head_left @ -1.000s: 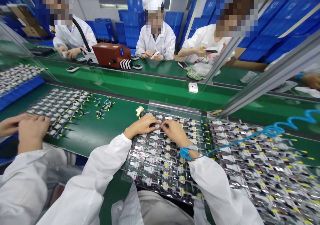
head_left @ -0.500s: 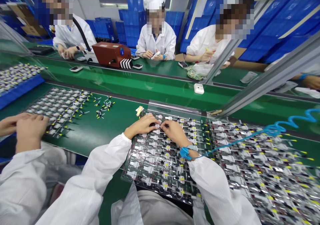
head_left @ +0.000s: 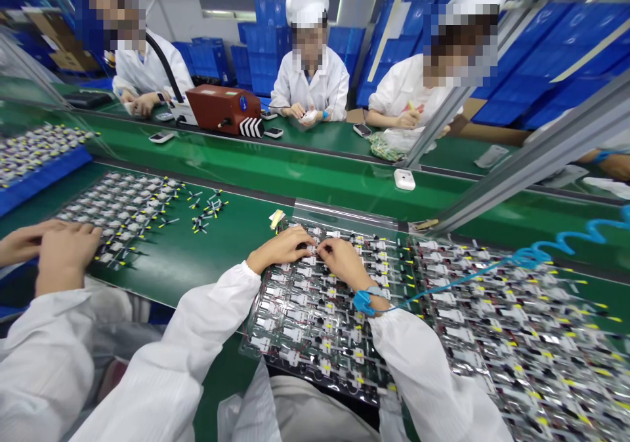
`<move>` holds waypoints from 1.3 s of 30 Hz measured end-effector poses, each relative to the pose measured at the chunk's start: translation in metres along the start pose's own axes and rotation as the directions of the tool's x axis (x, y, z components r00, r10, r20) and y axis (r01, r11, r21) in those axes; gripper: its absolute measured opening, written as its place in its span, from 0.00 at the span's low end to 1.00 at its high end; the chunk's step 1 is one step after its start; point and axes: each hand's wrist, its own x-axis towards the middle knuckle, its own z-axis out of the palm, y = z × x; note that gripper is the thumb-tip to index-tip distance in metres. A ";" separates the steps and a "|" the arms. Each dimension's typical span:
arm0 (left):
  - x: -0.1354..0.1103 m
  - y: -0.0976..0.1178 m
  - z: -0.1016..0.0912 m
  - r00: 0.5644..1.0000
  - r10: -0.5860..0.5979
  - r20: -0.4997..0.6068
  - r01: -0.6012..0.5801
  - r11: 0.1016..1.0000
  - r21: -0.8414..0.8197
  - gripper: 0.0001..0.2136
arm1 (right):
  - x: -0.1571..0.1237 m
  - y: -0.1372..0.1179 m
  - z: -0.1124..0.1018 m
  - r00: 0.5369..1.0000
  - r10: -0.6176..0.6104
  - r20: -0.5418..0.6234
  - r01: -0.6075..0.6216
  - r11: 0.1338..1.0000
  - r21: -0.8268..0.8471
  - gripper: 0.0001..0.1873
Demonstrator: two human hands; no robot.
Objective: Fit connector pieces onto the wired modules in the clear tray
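Note:
My left hand (head_left: 279, 246) and my right hand (head_left: 343, 263) rest side by side over a clear plastic tray (head_left: 252, 337), their fingertips meeting on a small electronic module (head_left: 309, 249). The tray holds rows of white modules with thin wires and yellow-tipped leads. A blue wrist strap (head_left: 364, 301) circles my right wrist, and its coiled blue cord (head_left: 536, 256) runs off to the right. My white sleeves cover both forearms. What lies under my fingertips is partly hidden.
A co-worker's hands (head_left: 63, 250) work on a module tray (head_left: 123, 212) at left, beside loose components (head_left: 207, 212). Another loaded tray (head_left: 516, 324) lies at right. Beyond a green conveyor belt (head_left: 246, 170), people in white sit at a red-brown machine (head_left: 222, 109). Metal rails (head_left: 522, 160) cross the right.
The white box and phone on the far belt have shifted right. My hands stay nearly in place over the same tray.

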 end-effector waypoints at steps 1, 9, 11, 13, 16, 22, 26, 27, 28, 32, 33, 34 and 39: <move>0.000 0.000 0.000 1.000 0.000 0.000 0.000 1.000 -0.001 0.13 | 0.000 0.000 0.000 1.000 -0.002 0.004 0.002 1.000 0.000 0.12; 0.001 -0.001 0.002 1.000 0.008 -0.008 -0.008 1.000 -0.003 0.11 | 0.001 -0.004 -0.002 0.999 -0.012 0.036 0.013 1.000 -0.012 0.13; 0.000 -0.002 0.002 1.000 0.006 -0.010 -0.006 1.000 -0.003 0.11 | 0.001 -0.006 -0.003 0.999 -0.006 0.042 0.007 1.000 -0.025 0.13; 0.000 -0.003 0.002 1.000 0.002 -0.008 -0.002 1.000 0.004 0.11 | 0.001 -0.008 -0.005 0.999 -0.001 0.046 0.002 0.999 -0.040 0.13; -0.002 -0.001 0.000 1.000 0.000 -0.008 0.000 1.000 0.022 0.12 | -0.001 -0.011 -0.012 0.999 0.004 0.051 0.000 0.998 -0.070 0.12; -0.005 0.004 -0.010 0.999 -0.017 -0.033 0.019 0.998 0.057 0.15 | -0.011 -0.006 -0.039 0.998 0.067 0.008 -0.065 0.987 -0.145 0.16; -0.025 -0.011 -0.036 0.940 -0.207 -0.270 0.238 0.967 0.087 0.13 | -0.022 0.007 -0.045 0.996 0.084 -0.001 -0.083 0.981 -0.174 0.17; -0.034 -0.018 -0.043 0.880 -0.308 -0.361 0.362 0.928 0.091 0.13 | -0.024 0.011 -0.045 0.997 0.083 0.003 -0.081 0.981 -0.177 0.16; -0.044 -0.025 -0.051 0.789 -0.420 -0.448 0.506 0.858 0.088 0.13 | -0.025 0.016 -0.043 0.996 0.088 0.005 -0.085 0.980 -0.178 0.16; -0.084 -0.051 -0.070 0.291 -0.749 -0.596 0.940 0.339 0.033 0.19 | -0.028 0.028 -0.035 0.996 0.076 0.037 -0.070 0.985 -0.156 0.16; -0.091 -0.055 -0.072 0.203 -0.779 -0.593 0.972 0.235 0.024 0.21 | -0.028 0.029 -0.033 0.997 0.073 0.038 -0.067 0.987 -0.148 0.16; -0.095 -0.059 -0.073 0.147 -0.796 -0.587 0.986 0.167 0.020 0.23 | -0.028 0.029 -0.032 0.997 0.074 0.038 -0.068 0.988 -0.139 0.16; -0.095 -0.069 -0.072 0.116 -0.806 -0.580 0.992 0.122 0.029 0.19 | -0.028 0.024 -0.032 0.997 0.068 0.045 -0.064 0.993 -0.099 0.16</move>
